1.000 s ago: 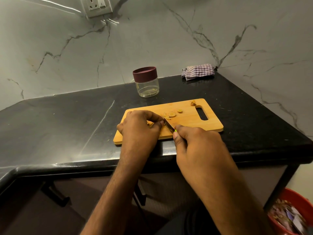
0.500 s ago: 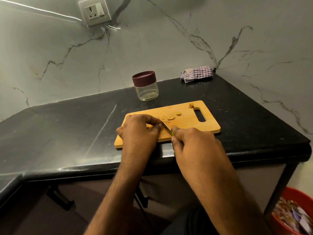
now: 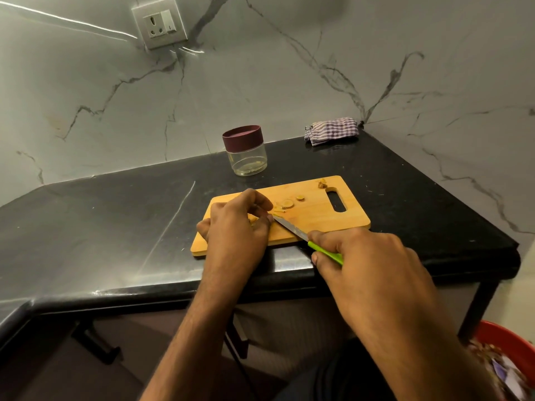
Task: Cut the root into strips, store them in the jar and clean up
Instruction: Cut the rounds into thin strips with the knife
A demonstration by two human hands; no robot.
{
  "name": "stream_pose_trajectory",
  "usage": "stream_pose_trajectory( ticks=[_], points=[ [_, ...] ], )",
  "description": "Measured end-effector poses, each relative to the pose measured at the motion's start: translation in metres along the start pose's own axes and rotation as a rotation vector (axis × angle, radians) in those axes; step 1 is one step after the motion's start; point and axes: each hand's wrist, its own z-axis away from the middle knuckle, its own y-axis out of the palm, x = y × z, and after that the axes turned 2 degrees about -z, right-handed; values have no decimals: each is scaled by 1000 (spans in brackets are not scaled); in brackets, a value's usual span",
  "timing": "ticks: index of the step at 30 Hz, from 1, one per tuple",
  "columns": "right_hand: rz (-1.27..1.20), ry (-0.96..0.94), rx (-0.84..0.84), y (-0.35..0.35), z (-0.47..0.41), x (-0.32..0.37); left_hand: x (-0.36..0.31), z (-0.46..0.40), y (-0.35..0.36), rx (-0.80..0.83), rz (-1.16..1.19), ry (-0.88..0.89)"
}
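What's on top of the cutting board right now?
On the cutting board: a few root slices, a scrap by the handle slot, the knife blade, and the left hand. Whatever the left hand holds is mostly hidden under its fingers.

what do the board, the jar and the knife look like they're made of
Board: looks like bamboo or light wood, matt, with a fine straight grain.
Jar: see-through body, glass or clear plastic, I cannot tell which; maroon lid looks like plastic.
Knife: grey blade with a dull shine, probably steel; bright green handle, likely plastic.
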Motion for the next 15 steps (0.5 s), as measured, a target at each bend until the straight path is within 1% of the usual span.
stream_pose_trajectory(
  ticks=[5, 9, 13, 15],
  points=[
    [-17, -5, -22, 2, -1, -1, -3, 0, 0, 88, -136, 30],
    [-30, -26, -61, 1, 2, -2, -1, -2, 1, 87, -141, 44],
    [-74, -54, -110, -3, 2, 2, 3, 0, 0, -10, 24, 2],
    [-108, -66, -122, 1, -1, 4, 4, 1, -1, -60, 69, -17]
  ],
)
